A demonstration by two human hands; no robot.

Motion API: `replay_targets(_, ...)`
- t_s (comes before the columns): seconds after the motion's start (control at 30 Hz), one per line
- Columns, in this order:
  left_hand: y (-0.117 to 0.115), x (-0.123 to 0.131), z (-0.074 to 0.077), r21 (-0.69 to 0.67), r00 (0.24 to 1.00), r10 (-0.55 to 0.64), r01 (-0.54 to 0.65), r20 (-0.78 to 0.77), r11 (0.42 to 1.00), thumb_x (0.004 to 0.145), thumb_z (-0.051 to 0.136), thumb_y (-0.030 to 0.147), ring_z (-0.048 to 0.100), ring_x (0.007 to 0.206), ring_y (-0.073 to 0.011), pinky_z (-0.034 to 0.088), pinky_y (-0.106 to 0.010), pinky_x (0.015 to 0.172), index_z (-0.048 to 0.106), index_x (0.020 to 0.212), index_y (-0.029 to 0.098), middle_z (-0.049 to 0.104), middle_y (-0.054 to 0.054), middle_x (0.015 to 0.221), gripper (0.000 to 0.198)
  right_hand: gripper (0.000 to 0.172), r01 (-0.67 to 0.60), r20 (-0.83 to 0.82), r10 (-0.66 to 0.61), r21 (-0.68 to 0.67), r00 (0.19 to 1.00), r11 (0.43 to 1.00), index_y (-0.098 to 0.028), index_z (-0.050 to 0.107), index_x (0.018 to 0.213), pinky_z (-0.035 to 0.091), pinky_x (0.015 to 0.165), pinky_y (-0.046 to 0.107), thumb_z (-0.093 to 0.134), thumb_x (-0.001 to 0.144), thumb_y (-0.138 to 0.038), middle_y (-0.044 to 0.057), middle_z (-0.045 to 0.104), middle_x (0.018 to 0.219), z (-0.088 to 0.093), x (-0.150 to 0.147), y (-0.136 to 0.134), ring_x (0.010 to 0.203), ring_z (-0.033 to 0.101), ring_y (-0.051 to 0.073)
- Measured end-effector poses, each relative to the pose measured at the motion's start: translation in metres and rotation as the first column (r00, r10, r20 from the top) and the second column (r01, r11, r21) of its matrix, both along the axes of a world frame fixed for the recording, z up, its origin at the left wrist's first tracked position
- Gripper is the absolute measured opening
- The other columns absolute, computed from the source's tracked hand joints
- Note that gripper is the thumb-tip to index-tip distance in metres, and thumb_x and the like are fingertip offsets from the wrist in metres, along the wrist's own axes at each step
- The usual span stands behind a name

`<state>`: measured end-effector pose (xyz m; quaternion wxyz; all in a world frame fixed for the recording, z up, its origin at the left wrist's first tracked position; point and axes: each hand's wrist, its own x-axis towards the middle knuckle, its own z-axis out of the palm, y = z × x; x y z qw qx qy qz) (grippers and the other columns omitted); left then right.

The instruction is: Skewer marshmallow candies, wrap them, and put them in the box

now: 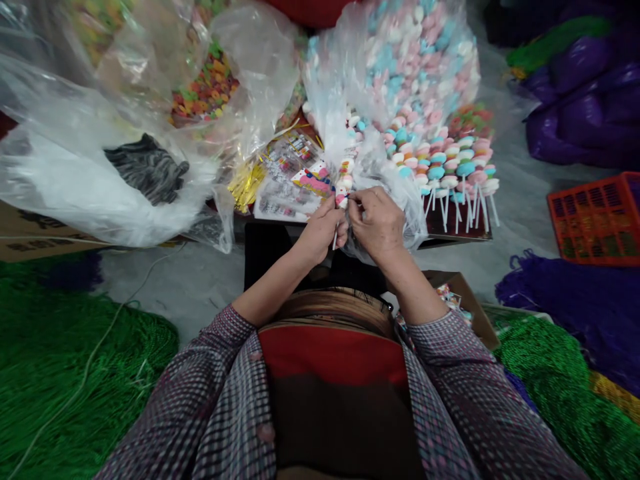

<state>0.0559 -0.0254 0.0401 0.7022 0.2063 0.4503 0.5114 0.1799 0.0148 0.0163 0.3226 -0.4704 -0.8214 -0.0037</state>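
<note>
Okay, so looking down past checked sleeves [440, 340], with a cardboard box [481, 313] tucked low on the right. Got the left hand [325, 230] curled in, thumb and fingers closed on the white stick [335, 239] of a candy skewer [345, 180]. Got the right hand [379, 217] pinching just beside it, at the bottom of the candy; can't make out the fine grip there. Holding the skewer candy-end away, right by the near edge of the bench [454, 228]. Just beyond on the left, see printed clear wrappers [283, 200] next to shiny gold strips [246, 187]. Over on the right, see pastel skewers [437, 163] piled up, sticks pointing back this way. Farther off, spot clear plastic bags [260, 53] bulging with colorful candy.
</note>
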Motion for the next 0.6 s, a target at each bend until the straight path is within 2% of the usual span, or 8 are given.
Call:
replay_targets(0.2, -0.001, -0.001, 0.000, 0.013, 0.999, -0.018, 0.018, -0.028, 1.000, 0.089, 0.047, 0.011, 0.032, 0.039, -0.0041, 0.024, -0.017, 0.041, 0.051, 0.094, 0.021, 0.037, 0.012, 0.051, 0.012, 0.017, 0.011, 0.004, -0.011, -0.042, 1.000, 0.999, -0.019, 0.067, 0.090, 0.043, 0.071, 0.032, 0.050, 0.094, -0.019, 0.006, 0.065, 0.084, -0.004, -0.002, 0.005, 0.078, 0.058, 0.019)
replay_targets(0.33, 0.000, -0.001, -0.003, 0.018, 0.999, -0.010, 0.011, -0.043, 1.000, 0.090, 0.048, 0.016, 0.034, 0.036, -0.0043, 0.022, -0.017, 0.039, 0.055, 0.110, 0.021, 0.038, 0.013, 0.050, 0.021, 0.014, -0.043, -0.030, 0.043, -0.004, 0.999, 0.999, -0.020, 0.063, 0.085, 0.044, 0.069, 0.032, 0.050, 0.090, -0.017, 0.005, 0.063, 0.079, -0.006, -0.001, 0.007, 0.075, 0.057, 0.018)
replay_targets(0.47, 0.001, 0.000, -0.005, -0.018, 0.997, 0.062, -0.063, -0.053, 0.998, 0.091, 0.053, 0.021, 0.034, 0.034, -0.0047, 0.019, -0.018, 0.038, 0.053, 0.132, 0.024, 0.037, 0.014, 0.047, 0.041, 0.013, -0.113, -0.063, 0.112, -0.004, 0.992, 0.994, -0.022, 0.060, 0.081, 0.045, 0.069, 0.031, 0.051, 0.089, -0.017, 0.003, 0.061, 0.076, -0.007, 0.001, -0.001, 0.072, 0.056, 0.017)
replay_targets(0.6, 0.001, 0.001, -0.013, 0.038, 0.980, 0.168, -0.164, -0.112, 0.986, 0.088, 0.065, 0.021, 0.037, 0.039, -0.0046, 0.025, -0.019, 0.043, 0.056, 0.132, 0.027, 0.045, 0.012, 0.052, 0.045, 0.015, -0.172, -0.129, 0.163, -0.059, 0.978, 0.983, -0.022, 0.059, 0.077, 0.046, 0.066, 0.030, 0.051, 0.088, -0.017, 0.001, 0.061, 0.071, -0.005, 0.000, -0.008, 0.069, 0.056, 0.016)
